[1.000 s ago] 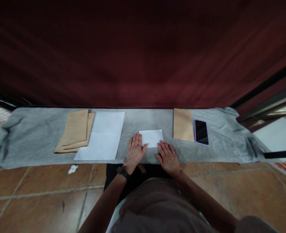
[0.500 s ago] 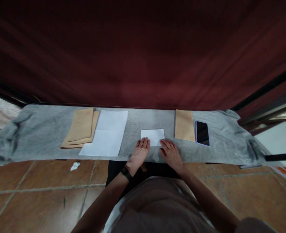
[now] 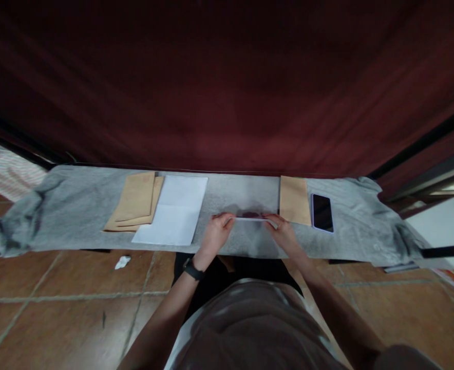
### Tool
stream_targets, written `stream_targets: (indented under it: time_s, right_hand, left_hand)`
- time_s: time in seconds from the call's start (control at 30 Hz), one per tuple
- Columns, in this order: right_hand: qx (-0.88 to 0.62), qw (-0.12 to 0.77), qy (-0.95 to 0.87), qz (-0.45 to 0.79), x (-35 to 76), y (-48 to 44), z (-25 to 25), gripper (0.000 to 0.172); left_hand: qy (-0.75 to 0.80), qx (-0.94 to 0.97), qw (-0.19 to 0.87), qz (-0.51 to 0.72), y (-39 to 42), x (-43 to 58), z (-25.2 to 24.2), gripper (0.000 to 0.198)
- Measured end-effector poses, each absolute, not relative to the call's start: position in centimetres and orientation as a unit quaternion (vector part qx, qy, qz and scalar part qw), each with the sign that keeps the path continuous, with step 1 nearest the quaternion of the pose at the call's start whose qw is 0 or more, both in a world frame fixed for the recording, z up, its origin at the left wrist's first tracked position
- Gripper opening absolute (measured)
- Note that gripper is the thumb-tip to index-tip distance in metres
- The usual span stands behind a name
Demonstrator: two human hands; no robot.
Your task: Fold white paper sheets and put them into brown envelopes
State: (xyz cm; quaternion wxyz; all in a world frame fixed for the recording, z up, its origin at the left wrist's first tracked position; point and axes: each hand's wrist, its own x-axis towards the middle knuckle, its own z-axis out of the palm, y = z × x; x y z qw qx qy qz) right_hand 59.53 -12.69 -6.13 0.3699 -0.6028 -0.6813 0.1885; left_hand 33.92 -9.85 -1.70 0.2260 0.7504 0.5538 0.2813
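Between my two hands a folded sheet of white paper is held up edge-on, so only a thin white line of it shows. My left hand pinches its left end, and a dark watch is on that wrist. At the other end, the fingers of my right hand are closed on the paper. A brown envelope lies flat just beyond my right hand. To the left of my left hand lie white sheets with a crease across them.
Several brown envelopes overlap the white sheets' left side. A phone lies right of the single envelope. Grey cloth covers the narrow table, with a dark red curtain behind. Crumpled white tissue is on the tiled floor.
The folded paper has gone from lying flat under my fingertips to being lifted and tilted edge-on. Both hands have closed on its ends. The view has shifted slightly.
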Motion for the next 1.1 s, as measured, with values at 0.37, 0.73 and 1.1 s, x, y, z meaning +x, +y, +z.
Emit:
stream_targets:
  time_s: [0.37,0.73,1.1]
  right_hand:
    - [-0.687,0.369,-0.583,0.227,58.8,-10.8,-6.5,0.028]
    - [-0.742,0.224,-0.630,0.050,57.7,-11.6,-8.1,0.046]
    - [-0.615,0.156,-0.773,0.019,54.4,-13.8,-9.6,0.048]
  left_hand:
    - [0.587,0.521,0.487,0.382,-9.2,34.2,-6.4,0.046]
    - [0.628,0.644,0.304,0.314,-8.8,35.9,-6.9,0.053]
    - [0.647,0.670,0.247,0.267,-9.0,36.7,-6.7,0.041]
